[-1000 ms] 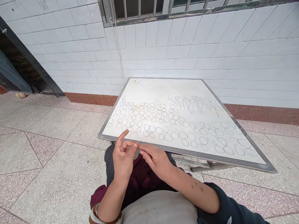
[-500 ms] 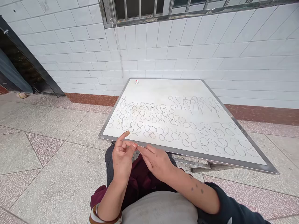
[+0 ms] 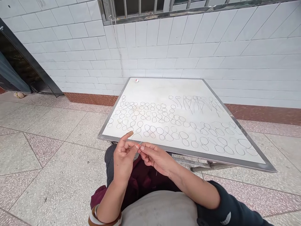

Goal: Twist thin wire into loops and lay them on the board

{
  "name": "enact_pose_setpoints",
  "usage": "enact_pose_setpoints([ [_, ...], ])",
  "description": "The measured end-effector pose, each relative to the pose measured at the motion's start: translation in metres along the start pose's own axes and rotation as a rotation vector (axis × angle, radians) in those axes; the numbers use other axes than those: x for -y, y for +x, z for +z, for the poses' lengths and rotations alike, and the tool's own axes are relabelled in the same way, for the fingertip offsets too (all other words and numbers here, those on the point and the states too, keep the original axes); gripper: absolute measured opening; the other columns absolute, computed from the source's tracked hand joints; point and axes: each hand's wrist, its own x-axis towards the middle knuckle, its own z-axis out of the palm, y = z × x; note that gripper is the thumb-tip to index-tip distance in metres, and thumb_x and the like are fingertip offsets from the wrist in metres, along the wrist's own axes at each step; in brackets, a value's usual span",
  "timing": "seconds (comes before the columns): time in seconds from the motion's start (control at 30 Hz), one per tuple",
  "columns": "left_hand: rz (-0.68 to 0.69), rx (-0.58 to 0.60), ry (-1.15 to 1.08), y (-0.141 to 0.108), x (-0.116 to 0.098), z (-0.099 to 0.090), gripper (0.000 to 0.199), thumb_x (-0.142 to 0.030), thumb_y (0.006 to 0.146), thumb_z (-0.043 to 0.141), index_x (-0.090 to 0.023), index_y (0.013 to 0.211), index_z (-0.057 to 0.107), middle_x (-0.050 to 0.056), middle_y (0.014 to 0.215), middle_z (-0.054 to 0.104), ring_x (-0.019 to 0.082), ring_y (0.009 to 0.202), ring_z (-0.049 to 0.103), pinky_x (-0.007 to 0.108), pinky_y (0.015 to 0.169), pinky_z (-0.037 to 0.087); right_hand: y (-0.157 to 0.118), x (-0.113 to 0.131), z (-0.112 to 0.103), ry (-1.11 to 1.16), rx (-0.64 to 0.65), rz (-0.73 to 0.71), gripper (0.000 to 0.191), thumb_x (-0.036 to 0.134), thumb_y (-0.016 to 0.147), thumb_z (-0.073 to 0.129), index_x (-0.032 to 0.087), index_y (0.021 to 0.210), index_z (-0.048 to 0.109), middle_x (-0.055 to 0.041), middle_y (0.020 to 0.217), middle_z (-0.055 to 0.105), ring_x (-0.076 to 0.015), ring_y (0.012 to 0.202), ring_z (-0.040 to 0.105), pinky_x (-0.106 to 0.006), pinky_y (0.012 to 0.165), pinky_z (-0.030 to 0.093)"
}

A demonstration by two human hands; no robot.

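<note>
My left hand pinches a thin wire between thumb and forefinger, with another finger raised apart. The wire bends into a loop above the pinch, over the table's front edge. Fingertips of my right hand meet the left ones and are closed on the same wire. A loose end hangs below the right palm. On the white table, just beyond the hands, lie several thin wire figure-eights in rough rows. Whether the wire is metal or stiff thread cannot be told.
At the table's far right lie several wires with loops and long tails. A small red and white object sits at the far left corner. A tiled wall stands behind the table. A grey metal rim edges the tabletop.
My right hand has turned, its fingers curling under and its thumb now on top at the pinch. A wire end now shows hanging below it. The left hand has hardly moved.
</note>
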Motion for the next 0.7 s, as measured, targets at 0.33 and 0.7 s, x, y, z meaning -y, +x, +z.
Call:
enact_pose_setpoints([
  [0.33,-0.041,-0.016,0.056,0.0012,0.0033,-0.0041,0.048,-0.025,0.078,0.071,-0.022,0.124,0.058,-0.003,0.071,0.068,0.012,0.069,0.062,0.027,0.077,0.049,0.0052,-0.0047,-0.0033,0.017,-0.004,0.06,0.028,0.038,0.075,0.075,0.017,0.073,0.058,0.0052,0.061,0.047,-0.0056,0.053,0.033,-0.019,0.046,0.018],
  [0.7,-0.076,0.029,-0.161,0.0062,0.0017,-0.0026,0.048,-0.024,0.076,0.074,-0.021,0.122,0.06,-0.005,0.064,0.065,0.011,0.062,0.062,0.027,0.076,0.051,0.0006,-0.0004,-0.0033,0.266,0.115,0.205,0.021,0.031,0.077,0.076,0.016,0.083,0.062,0.0044,0.069,0.046,-0.0054,0.057,0.038,-0.017,0.047,0.026],
])
